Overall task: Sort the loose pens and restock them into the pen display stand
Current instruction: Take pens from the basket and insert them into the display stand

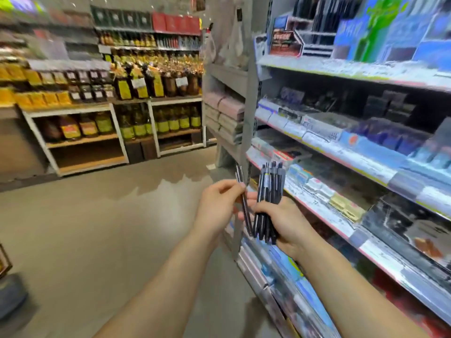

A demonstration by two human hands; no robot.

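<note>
Pens (269, 191) bunched in right hand (285, 223), stationery shelves (341, 152) beside

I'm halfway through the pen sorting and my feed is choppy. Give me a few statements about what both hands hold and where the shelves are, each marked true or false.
1. The right hand grips a bundle of dark pens. True.
2. The left hand is empty. False: it pinches a single dark pen.
3. The bundle points tips-up, roughly upright. True.
4. The stationery shelves stand on the person's left. False: they stand on the right; bottles fill the shelves across the aisle on the left.
5. The single pen lies on the floor. False: it is held in the air beside the bundle.
</note>
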